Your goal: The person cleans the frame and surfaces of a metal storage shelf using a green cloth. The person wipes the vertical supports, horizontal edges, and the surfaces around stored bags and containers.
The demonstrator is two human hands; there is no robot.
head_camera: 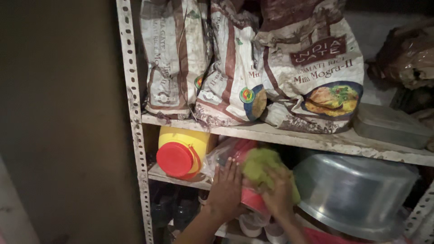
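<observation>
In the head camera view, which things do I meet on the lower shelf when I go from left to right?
Yellow jug with red cap → left hand flat on a clear plastic bag → right hand pressing a green cloth → upturned clear plastic tub.

The left hand (224,190) lies flat on a clear plastic bag with red contents (235,156) on the dusty metal shelf (316,140). The right hand (279,194) presses a green fuzzy cloth (264,165) beside an upturned translucent plastic tub (357,194); a yellow jar with a red lid (181,153) lies left.
</observation>
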